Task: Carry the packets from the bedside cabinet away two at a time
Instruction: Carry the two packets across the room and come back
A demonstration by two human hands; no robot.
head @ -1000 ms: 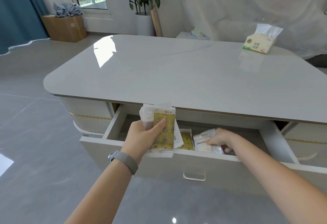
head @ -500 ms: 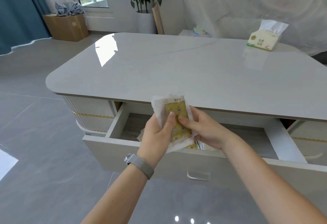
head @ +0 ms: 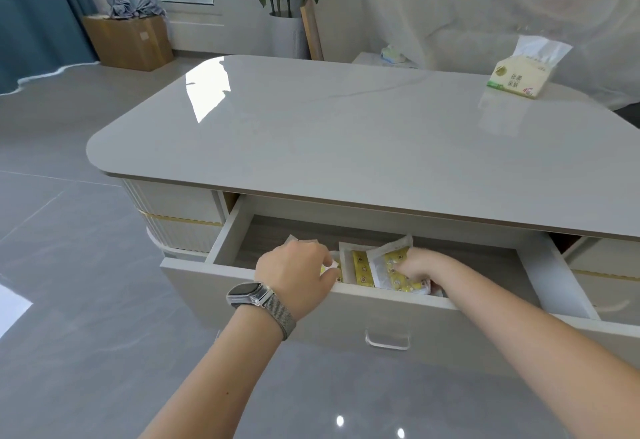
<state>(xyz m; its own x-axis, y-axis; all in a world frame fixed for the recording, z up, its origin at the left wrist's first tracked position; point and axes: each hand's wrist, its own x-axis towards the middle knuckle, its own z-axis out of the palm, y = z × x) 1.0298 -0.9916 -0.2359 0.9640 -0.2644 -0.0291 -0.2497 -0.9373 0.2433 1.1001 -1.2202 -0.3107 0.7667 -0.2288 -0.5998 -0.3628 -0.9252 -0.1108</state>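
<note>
Reaching into the drawer (head: 381,303), both hands' grip on packets: left hand (head: 294,274), right hand (head: 417,265)

Packets (head: 377,267) lie in the open drawer (head: 391,310) below the tabletop (head: 329,133), tissue pack (head: 519,80) far right.

Yellow-patterned, clear-edged packets (head: 377,267) lie overlapping inside the cabinet's open drawer (head: 433,320), one tilted up.

A glossy white table (head: 346,133) bears a tissue pack (head: 519,76) at its far right corner. Its near drawer (head: 433,320) stands pulled open, yellow-patterned packets (head: 384,265) lying inside.
</note>
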